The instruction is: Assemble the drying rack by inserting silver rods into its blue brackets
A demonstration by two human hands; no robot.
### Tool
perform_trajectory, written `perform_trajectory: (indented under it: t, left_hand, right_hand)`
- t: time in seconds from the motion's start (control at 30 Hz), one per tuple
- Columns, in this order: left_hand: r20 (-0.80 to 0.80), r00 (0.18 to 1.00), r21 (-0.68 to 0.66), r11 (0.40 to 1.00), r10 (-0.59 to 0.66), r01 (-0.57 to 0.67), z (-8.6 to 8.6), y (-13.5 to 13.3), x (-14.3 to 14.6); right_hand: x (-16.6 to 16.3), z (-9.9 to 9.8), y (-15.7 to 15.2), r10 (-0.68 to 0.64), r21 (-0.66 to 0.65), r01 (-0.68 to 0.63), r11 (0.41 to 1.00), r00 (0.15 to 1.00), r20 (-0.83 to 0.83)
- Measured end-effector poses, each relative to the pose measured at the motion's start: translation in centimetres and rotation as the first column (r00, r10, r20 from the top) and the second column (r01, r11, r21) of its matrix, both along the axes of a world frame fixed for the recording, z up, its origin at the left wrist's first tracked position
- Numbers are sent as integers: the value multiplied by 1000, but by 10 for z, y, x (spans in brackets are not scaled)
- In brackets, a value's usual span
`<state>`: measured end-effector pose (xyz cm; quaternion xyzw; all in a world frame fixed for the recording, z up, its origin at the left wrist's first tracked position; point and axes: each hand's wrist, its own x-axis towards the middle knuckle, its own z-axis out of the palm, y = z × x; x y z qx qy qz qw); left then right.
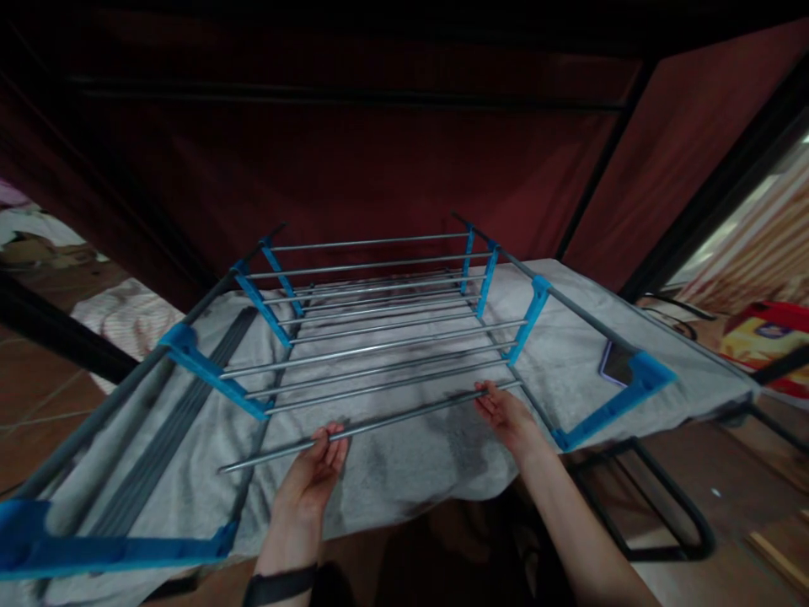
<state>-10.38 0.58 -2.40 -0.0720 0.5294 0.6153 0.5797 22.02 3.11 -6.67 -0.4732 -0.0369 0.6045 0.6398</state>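
Note:
A loose grey metal rod [410,413] lies across both hands, tilted with its right end farther away. My left hand [316,468] curls its fingers round the rod left of its middle. Near the right end, my right hand [502,413] pinches the same rod. Beyond it stands a rack frame of long grey side tubes [587,316] and blue plastic brackets [206,371], with several grey crossbars [379,347] fitted between them. The nearest left bracket [126,548] and nearest right bracket [616,405] have no crossbar between them.
A bundle of grey rods [177,430] lies on the grey cloth [404,497] at the left. A phone [615,364] rests on the cloth at the right. Dark metal posts [600,160] and dark red panels [354,169] surround the surface. A red and yellow package [771,341] is at far right.

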Motion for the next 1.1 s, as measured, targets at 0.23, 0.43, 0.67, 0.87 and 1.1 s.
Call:
perform_trajectory:
  t: [0.23, 0.43, 0.67, 0.87, 1.1]
  left_hand:
    - [12, 999, 71, 997, -36, 35, 0, -2, 2]
    - [-20, 997, 88, 993, -73, 74, -3, -4, -5]
    - [-19, 1000, 45, 999, -23, 24, -10, -4, -25]
    - [-26, 991, 0, 991, 134, -134, -15, -1, -45]
    - [-30, 981, 23, 982, 190, -189, -13, 3, -55]
  right_hand:
    - [17, -5, -2, -40, -36, 40, 999, 999, -17]
    - [26, -5, -7, -37, -7, 37, 999, 999, -34]
    - [23, -7, -8, -46, 16, 46, 999, 999, -22]
    - [29, -1, -9, -65, -9, 65, 998, 998, -22]
    - [41, 3, -11, -105, -11, 104, 995, 990, -94]
